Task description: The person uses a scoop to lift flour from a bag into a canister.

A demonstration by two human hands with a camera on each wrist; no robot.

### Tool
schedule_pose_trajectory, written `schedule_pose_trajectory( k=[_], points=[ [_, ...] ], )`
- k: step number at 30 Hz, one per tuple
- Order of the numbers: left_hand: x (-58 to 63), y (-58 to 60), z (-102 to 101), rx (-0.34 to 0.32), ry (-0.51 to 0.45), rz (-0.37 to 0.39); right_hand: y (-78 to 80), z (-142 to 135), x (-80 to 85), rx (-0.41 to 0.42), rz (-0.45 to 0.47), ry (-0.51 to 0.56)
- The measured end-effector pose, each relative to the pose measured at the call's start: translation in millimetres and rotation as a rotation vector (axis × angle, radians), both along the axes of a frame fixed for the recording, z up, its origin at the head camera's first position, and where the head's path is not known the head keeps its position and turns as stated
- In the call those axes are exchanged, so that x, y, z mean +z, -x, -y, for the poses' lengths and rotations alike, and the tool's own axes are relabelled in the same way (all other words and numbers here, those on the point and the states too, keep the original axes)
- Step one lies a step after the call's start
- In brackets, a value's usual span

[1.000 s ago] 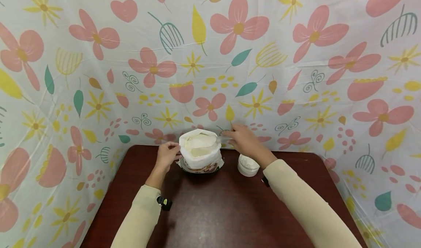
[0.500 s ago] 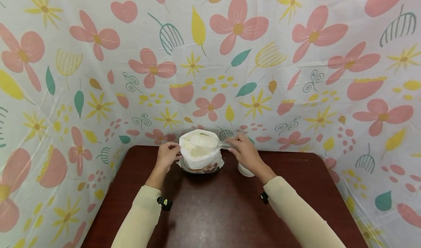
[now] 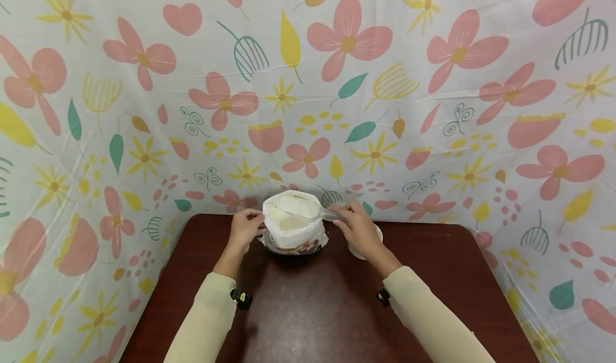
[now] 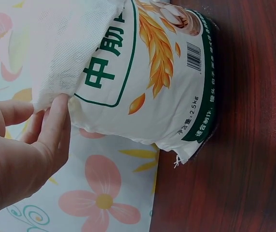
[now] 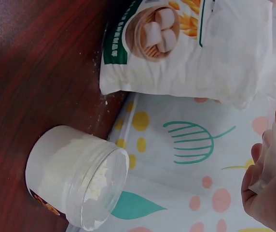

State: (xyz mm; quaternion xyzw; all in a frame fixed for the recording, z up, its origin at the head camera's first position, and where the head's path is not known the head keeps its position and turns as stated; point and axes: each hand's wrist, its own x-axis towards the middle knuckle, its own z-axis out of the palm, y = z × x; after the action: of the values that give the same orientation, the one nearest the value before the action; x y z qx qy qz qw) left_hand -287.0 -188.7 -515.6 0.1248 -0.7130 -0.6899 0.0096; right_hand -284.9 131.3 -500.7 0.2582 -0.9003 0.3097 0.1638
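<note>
A white cloth flour bag (image 3: 292, 239), opened at the top, stands upright at the back of the table. My left hand (image 3: 244, 228) pinches the left edge of its mouth between thumb and fingers; the left wrist view shows this hand (image 4: 27, 150) at the cloth rim. In my right hand (image 3: 358, 229) is the handle of a clear plastic scoop (image 3: 305, 208), whose bowl lies inside the bag's mouth over the white flour. The right wrist view shows the fingers round the translucent handle (image 5: 274, 150). A clear jar (image 5: 63, 159) filled with white powder stands below the right hand.
The dark red wooden table (image 3: 317, 320) stands against a flowered cloth (image 3: 308, 112) that hangs behind and at both sides. Specks of white powder lie on the table between bag and jar.
My right hand has come down and slightly nearer with the scoop's handle, now hiding most of the jar in the head view. The left hand keeps its hold on the bag's edge.
</note>
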Motion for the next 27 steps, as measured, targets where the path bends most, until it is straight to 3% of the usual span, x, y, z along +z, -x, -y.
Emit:
schedule_pose_trajectory(
  k=[10,27],
  points=[
    [0.7,-0.4,-1.8,0.011,0.028,-0.004,-5.1,-8.6,4.2,-0.022,0.055,0.013],
    [0.1,0.2,-2.1,0.018,0.025,-0.002,-9.6,-56.7,20.9,-0.064,0.011,-0.019]
  ],
)
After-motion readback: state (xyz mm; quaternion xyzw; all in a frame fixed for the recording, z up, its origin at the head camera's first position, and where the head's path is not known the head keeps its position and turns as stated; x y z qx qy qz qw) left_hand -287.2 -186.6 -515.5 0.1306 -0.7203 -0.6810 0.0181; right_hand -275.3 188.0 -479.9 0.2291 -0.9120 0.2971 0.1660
